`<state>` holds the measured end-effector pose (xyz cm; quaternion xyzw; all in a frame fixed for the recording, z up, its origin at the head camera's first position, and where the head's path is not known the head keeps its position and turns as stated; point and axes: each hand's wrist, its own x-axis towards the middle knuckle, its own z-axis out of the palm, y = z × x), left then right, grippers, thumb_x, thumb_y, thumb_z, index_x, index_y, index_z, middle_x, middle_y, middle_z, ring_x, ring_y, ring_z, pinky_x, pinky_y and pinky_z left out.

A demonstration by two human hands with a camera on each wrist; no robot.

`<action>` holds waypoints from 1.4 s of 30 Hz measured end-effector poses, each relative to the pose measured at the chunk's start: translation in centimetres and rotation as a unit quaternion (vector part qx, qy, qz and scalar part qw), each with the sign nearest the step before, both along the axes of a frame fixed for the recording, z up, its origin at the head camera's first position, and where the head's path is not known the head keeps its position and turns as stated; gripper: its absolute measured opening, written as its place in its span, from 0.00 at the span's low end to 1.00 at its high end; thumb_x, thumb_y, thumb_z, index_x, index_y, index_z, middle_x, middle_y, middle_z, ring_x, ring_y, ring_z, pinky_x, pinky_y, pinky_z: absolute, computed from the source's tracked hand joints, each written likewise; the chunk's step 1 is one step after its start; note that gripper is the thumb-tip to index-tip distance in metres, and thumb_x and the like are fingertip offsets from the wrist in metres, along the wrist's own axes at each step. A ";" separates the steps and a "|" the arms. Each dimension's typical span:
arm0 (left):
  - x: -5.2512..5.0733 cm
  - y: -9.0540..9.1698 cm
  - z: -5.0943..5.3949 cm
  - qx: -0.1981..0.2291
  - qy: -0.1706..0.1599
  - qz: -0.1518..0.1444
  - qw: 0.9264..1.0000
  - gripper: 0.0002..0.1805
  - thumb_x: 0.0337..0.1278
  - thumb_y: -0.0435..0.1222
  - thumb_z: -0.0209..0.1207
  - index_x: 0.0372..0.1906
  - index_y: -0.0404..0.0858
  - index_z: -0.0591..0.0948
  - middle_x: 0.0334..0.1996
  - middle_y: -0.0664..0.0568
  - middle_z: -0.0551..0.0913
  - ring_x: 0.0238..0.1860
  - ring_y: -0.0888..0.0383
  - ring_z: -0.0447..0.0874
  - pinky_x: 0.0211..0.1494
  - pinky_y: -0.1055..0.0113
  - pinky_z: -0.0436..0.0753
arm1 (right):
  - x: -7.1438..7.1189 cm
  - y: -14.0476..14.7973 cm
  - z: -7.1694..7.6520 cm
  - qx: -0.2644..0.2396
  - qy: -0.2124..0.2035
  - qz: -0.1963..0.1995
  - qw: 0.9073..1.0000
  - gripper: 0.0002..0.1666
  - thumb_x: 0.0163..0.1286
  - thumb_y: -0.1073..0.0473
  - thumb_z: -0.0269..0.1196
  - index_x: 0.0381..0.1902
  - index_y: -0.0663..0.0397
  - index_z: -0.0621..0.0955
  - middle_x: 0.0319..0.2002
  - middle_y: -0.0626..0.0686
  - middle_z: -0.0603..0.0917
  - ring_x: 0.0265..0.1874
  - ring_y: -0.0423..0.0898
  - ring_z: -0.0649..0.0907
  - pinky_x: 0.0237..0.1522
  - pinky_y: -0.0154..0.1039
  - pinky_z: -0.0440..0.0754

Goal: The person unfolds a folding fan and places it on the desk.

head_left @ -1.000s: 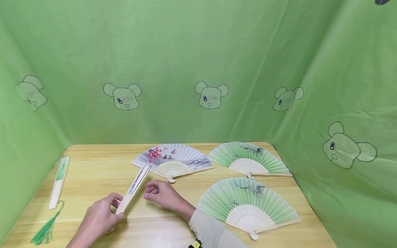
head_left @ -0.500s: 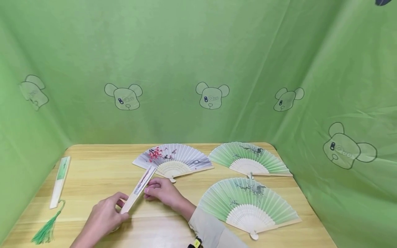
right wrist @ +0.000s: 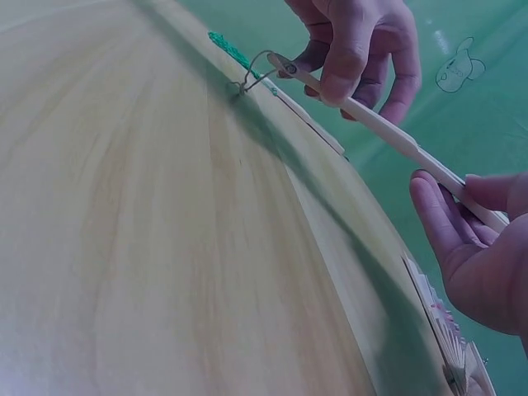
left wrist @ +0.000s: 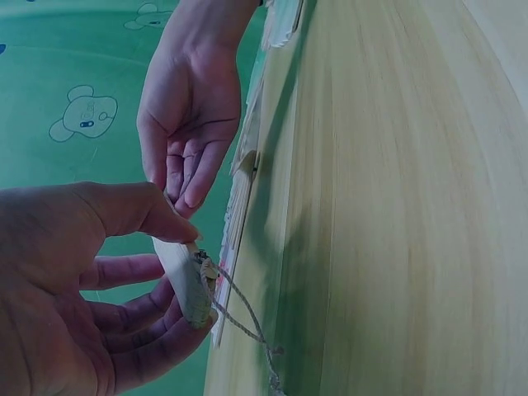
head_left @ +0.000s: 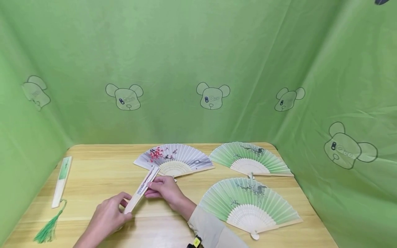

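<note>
A folded fan with a pale wooden frame and a printed strip slants above the table. My left hand grips its lower end between thumb and fingers. Near its upper end, my right hand holds it, thumb on top and fingers beneath. In the left wrist view, a grey cord hangs from the end of the folded fan beside my left hand. The right wrist view shows both hands on the closed fan, raised off the wood.
An open grey fan with red blossoms lies behind my right hand. Two open green fans, one farther back and one nearer, lie on the right. A folded green fan with a green tassel lies far left.
The folded fan and my left hand have shifted slightly right. My right hand, earlier beside the fan with curled fingers, has taken hold of its upper part.
</note>
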<state>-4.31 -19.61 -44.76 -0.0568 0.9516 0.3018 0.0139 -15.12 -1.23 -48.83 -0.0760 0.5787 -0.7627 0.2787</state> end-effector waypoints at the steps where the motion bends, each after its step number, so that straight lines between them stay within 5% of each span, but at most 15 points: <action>1: 0.0 0.1 0.0 0.001 0.001 -0.001 1.000 0.27 0.37 0.32 0.76 0.51 0.40 0.84 0.35 0.53 0.89 0.30 0.63 0.84 0.22 0.74 0.81 | 0.0 0.0 0.0 -0.003 -0.004 -0.002 1.000 0.13 0.72 0.69 0.64 0.48 0.77 0.82 0.40 0.72 0.89 0.31 0.47 0.91 0.46 0.42 0.96; 24: 0.0 2.5 -0.2 0.013 0.043 -0.020 0.999 0.25 0.36 0.25 0.73 0.49 0.38 0.87 0.35 0.56 0.87 0.23 0.68 0.72 0.19 0.77 0.77 | 0.3 2.7 0.4 0.007 -0.003 -0.034 0.999 0.11 0.70 0.70 0.65 0.45 0.77 0.81 0.36 0.69 0.90 0.29 0.48 0.92 0.44 0.43 0.96; 42: -0.7 5.7 -0.1 0.037 0.067 -0.038 0.996 0.25 0.33 0.25 0.75 0.46 0.39 0.89 0.33 0.59 0.87 0.24 0.69 0.75 0.20 0.78 0.78 | 0.6 6.7 1.1 0.001 0.013 -0.048 0.999 0.13 0.71 0.69 0.65 0.46 0.78 0.81 0.36 0.67 0.91 0.30 0.47 0.92 0.46 0.44 0.96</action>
